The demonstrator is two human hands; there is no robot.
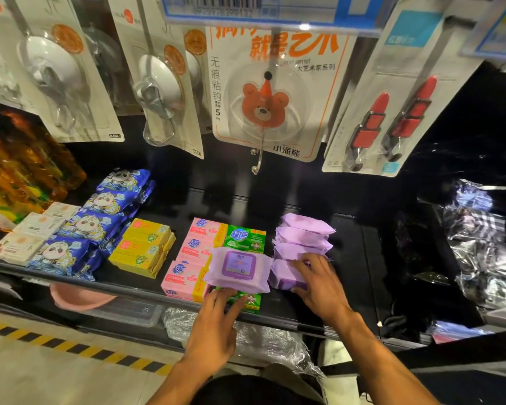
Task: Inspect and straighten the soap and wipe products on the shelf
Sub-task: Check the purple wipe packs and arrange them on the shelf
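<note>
Mid-straightening, at the wipes end of the shelf (pixel 354 258). Left hand (pixel 216 325) reaching in, fingers nearly straight, tips under the near edge of a lidded wipe pack (pixel 237 268); propping rather than clasping, thumb position unclear. Pack out of place: lying flat across the green soap boxes (pixel 244 238), lid up, overlapping the nearest of the pink soap boxes (pixel 196 247). Right hand (pixel 319 283) spread over the front wipe pack (pixel 285 277) of the purple column (pixel 301 236); fingers curved across its top, thumb at its near edge, holding it steady.

Next, probably: lift the lidded wipe pack off the soaps and seat it with the purple column; calls for room at the column's front, or a stack on top, square to its neighbours; then a check of the green boxes hidden beneath.

Counts:
- purple wipe packs, five (four in column, one astray);
- pink soap boxes, three in a row;
- green soap boxes, two showing, more possibly covered;
- yellow soap boxes (pixel 146 230), two on top, lower layers uncertain;
- blue panda packs (pixel 91 223), at least four in a leaning row;
- white boxes (pixel 40 225), three at far left.
</note>
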